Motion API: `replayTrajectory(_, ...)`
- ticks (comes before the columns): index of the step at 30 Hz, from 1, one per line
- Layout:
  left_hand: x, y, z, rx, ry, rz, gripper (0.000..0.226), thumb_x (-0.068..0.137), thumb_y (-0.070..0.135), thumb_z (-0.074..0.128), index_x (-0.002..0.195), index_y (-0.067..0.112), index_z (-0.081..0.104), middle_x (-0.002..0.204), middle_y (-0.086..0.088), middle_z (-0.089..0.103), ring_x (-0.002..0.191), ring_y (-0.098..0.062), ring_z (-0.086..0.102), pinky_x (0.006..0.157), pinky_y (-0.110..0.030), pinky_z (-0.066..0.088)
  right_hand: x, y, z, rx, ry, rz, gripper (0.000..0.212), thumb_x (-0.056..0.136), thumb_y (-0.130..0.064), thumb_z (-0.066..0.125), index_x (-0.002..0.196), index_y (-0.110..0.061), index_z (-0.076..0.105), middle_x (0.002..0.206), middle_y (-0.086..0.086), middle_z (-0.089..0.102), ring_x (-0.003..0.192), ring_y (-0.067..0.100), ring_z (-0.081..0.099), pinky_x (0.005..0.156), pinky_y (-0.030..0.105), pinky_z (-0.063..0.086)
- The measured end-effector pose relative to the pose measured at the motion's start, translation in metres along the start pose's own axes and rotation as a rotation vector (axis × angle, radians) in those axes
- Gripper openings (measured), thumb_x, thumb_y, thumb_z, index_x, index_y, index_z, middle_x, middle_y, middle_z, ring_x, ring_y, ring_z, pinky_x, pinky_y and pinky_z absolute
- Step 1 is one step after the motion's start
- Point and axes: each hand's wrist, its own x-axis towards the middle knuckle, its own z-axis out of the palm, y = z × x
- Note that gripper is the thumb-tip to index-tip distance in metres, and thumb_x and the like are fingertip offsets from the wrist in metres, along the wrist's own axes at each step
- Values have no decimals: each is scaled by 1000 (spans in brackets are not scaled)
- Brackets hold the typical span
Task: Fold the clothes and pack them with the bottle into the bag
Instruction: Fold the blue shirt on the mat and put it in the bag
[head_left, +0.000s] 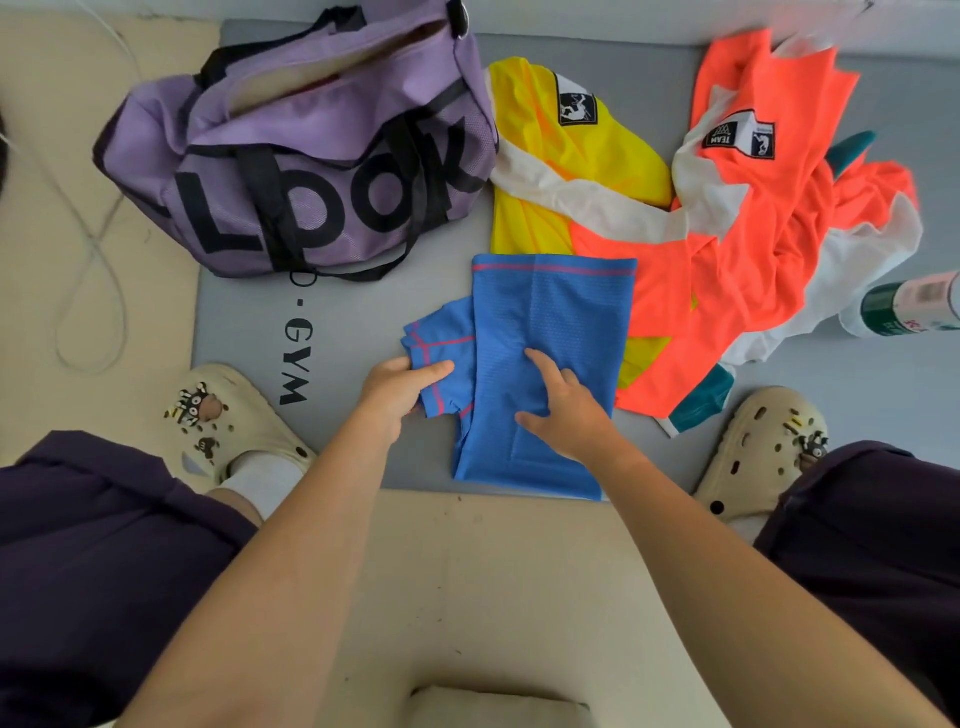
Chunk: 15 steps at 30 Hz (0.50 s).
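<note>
A blue shirt (550, 322) lies partly folded on the grey mat (249, 332), one side turned in. My left hand (395, 389) pinches its left sleeve at the shirt's edge. My right hand (566, 410) presses flat on the shirt's middle with fingers spread. Behind it lie a yellow shirt (550, 145) and an orange shirt (753, 218), both crumpled and unfolded. The purple bag (311, 150) stands at the back left with its top unzipped. A bottle (909, 306) with a green and white label lies at the right edge, partly cut off.
My two cream clogs (228, 410) (763, 447) stand on either side of the blue shirt. A white cable (98, 249) loops over the beige floor at the left. A teal garment (701, 405) peeks from under the orange shirt.
</note>
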Motion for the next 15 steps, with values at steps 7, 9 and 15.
replayTrajectory(7, -4, -3, 0, 17, -104, 93, 28, 82, 5, 75, 107, 17, 68, 110, -5, 74, 102, -23, 70, 86, -37, 56, 9, -22, -1, -376, -2, 66, 83, 85, -73, 43, 145, -57, -13, 82, 5, 44, 61, 21, 46, 52, 32, 40)
replayTrajectory(9, -5, -4, -2, 14, -93, 101, 33, 82, 4, 75, 108, 21, 64, 110, -2, 73, 96, -18, 72, 75, -32, 58, 14, -31, -2, -480, 1, 76, 83, 85, -76, 38, 147, -53, -12, 69, 3, 47, 53, 18, 43, 44, 28, 33)
replayTrajectory(15, -7, -4, -7, 43, -66, 171, 39, 83, -1, 73, 105, 30, 61, 96, 6, 74, 80, -7, 73, 59, -22, 56, 33, -49, 2, -629, 137, -126, 73, 93, -54, 51, 152, -29, 16, 96, 5, 56, 75, 25, 57, 50, 31, 32)
